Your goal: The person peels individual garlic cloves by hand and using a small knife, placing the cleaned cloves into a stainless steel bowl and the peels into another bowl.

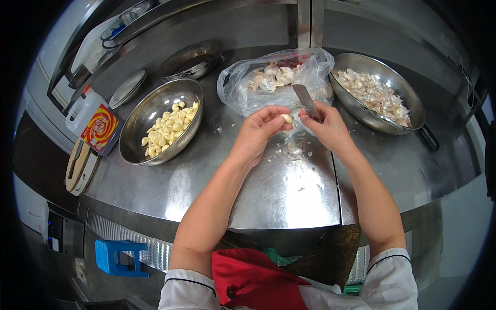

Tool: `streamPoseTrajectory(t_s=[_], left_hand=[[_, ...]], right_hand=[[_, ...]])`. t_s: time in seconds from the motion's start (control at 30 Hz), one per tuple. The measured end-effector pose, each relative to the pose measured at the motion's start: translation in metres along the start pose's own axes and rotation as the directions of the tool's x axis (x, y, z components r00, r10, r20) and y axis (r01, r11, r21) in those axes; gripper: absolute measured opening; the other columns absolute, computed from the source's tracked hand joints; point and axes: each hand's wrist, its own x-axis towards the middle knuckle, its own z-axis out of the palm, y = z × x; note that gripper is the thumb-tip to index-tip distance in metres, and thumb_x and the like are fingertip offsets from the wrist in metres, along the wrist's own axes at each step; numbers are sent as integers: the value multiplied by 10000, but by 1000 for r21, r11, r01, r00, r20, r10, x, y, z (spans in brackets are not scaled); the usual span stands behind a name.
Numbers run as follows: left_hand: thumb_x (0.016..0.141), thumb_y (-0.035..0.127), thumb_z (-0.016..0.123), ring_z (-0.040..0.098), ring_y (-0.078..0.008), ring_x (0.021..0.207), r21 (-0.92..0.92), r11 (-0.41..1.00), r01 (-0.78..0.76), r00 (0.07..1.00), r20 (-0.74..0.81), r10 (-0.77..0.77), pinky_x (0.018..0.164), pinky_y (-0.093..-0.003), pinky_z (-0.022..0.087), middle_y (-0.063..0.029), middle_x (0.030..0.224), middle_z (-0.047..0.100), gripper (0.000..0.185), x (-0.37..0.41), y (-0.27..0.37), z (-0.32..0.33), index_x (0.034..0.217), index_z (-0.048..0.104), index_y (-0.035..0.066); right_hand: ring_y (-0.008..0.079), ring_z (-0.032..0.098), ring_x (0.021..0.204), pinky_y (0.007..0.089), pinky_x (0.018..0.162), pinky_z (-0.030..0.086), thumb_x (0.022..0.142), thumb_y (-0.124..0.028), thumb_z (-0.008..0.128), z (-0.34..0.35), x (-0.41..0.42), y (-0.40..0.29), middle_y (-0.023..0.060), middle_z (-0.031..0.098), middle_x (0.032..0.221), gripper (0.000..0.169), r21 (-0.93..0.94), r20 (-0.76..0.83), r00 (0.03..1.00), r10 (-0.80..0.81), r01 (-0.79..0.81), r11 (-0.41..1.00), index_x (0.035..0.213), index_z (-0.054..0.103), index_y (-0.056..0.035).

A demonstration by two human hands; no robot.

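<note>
Between the thumb and fingers of my left hand (260,127) is a pale garlic clove (287,118). My right hand (328,124) grips a small knife with a broad metal blade (305,99), its tip pointing up and away from me; the handle is hidden in the fist. Both hands are close together above the steel table. Just beyond them lies an open clear plastic bag (235,86) with whole garlic bulbs (285,75) in it. Scraps of garlic skin (295,151) are scattered on the table below my hands.
A steel bowl (133,133) with peeled garlic cloves (170,126) stands at left, and another bowl (358,110) full of skins (378,91) at right. A black handle (429,138) sticks out beside it. Farther left are a jug (97,122), stacked plates (128,88), and a dark pan (190,58).
</note>
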Motion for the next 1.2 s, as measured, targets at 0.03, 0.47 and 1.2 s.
streamPoseTrajectory(t_s=[0.03,0.47,1.2], left_hand=[[914,84,581,630,-139,913,-2,1000,-12,1000,-3,12,879,-270,490,-65,1006,647,222,0,0,1,1119,580,-1],[858,57,641,600,-126,901,67,993,-94,996,-5,94,848,-259,462,-57,936,639,202,1,-2,5,1045,581,11],[859,55,639,626,-138,864,78,994,-75,997,-18,77,824,-258,493,-59,947,633,169,0,0,6,1011,579,13]], right_hand=[[23,453,649,212,580,375,852,-89,643,0,-1,-2,-48,550,710,89,3,9,1000,14,-14,1000,873,605,-12],[25,487,642,194,567,396,783,-38,704,8,-7,-4,-26,586,724,114,21,18,996,-93,92,996,848,612,-18],[23,503,635,194,582,423,824,-60,671,4,-4,-2,-20,612,742,95,74,-43,997,-65,68,995,893,647,1]])
